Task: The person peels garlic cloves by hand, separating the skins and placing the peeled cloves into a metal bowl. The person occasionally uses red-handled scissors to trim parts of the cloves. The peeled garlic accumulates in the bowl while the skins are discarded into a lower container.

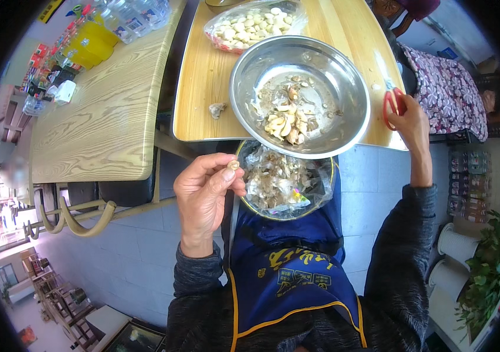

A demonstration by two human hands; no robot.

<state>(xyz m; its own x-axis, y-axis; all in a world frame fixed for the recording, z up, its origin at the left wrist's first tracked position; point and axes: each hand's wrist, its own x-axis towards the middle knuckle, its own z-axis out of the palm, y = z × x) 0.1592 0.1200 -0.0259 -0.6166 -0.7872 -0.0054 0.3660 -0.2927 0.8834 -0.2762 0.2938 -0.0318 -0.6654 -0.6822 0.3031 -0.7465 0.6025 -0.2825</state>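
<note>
My left hand pinches a garlic clove between thumb and fingertips, left of the bin's rim. My right hand touches the red handles of a pair of scissors, which lie at the table's right edge with the blades pointing away. Between my hands a steel basin holds garlic cloves and loose skins. Behind it a clear plastic bag contains many peeled cloves. Below the basin's near edge, a lined bin holds papery skins and a bit of coloured wrapper.
A scrap of garlic skin lies on the wooden table left of the basin. At the left, a second table carries bottles. A chair with a floral cover stands at the right.
</note>
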